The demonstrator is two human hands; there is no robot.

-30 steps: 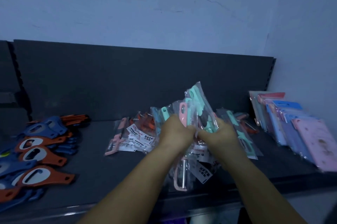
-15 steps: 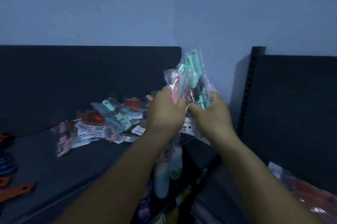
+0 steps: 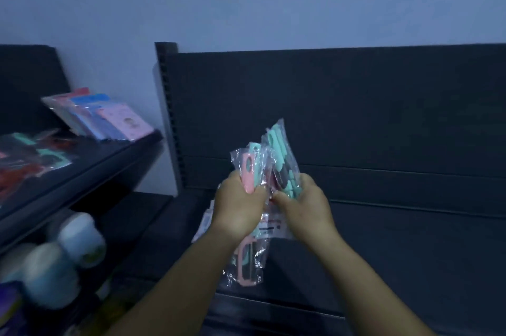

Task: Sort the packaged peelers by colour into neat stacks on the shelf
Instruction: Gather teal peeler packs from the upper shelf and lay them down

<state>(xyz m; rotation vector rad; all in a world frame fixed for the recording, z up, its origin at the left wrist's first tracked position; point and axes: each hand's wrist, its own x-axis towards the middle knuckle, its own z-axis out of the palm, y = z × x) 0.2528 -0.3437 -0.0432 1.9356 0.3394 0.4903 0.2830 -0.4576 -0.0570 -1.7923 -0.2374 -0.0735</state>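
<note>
My left hand (image 3: 237, 207) grips a bundle of packaged peelers with a pink peeler (image 3: 248, 171) in front, its lower end hanging below the hand. My right hand (image 3: 304, 204) grips a second bundle of mint-green packaged peelers (image 3: 279, 155) that stand upright beside the first. Both hands are close together in front of a dark shelf unit (image 3: 383, 240). At the far left, a blurred pile of loose packaged peelers (image 3: 32, 160) in mint and red lies on another dark shelf (image 3: 90, 168).
Flat pink and blue packets (image 3: 109, 119) lean in a row at the right end of the left shelf. Pale round bottles (image 3: 79, 242) stand on the level below it. A perforated upright post (image 3: 167, 105) separates the two shelf units.
The view has swung right, so the pile of peelers moved to the far left and the right shelf unit now fills the frame. Both hands still hold their bundles, now lower.
</note>
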